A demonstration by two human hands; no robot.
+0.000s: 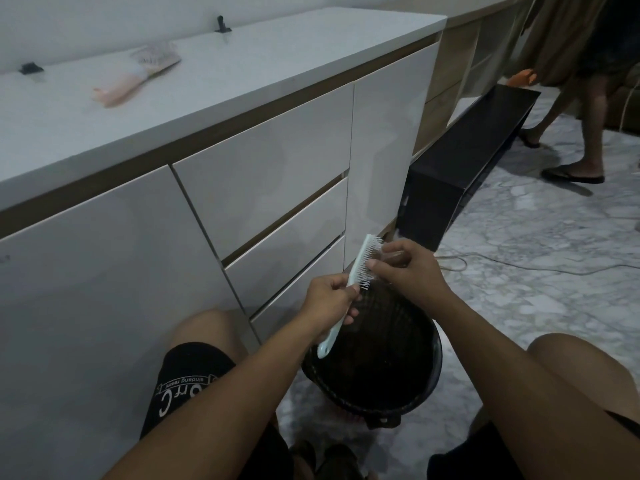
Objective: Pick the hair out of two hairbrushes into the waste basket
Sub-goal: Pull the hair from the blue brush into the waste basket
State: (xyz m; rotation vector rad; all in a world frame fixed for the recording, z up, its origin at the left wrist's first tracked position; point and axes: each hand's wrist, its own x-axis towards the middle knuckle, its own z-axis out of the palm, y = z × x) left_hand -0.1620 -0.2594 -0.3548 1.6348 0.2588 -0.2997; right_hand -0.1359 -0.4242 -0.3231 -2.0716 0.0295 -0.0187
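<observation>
My left hand (329,296) grips the handle of a pale blue-green hairbrush (360,261), held tilted over a black mesh waste basket (426,379) on the floor between my knees. My right hand (405,268) pinches at the bristles near the brush head, fingers closed on a tuft of hair. A second hairbrush, pink with a lighter head (138,76), lies on the white countertop at the upper left, away from both hands.
A white cabinet with drawers (270,188) stands close in front. A black box (460,171) lies on the marble floor to the right, with a cable (519,265) trailing past it. Another person's legs in sandals (585,133) stand at the upper right.
</observation>
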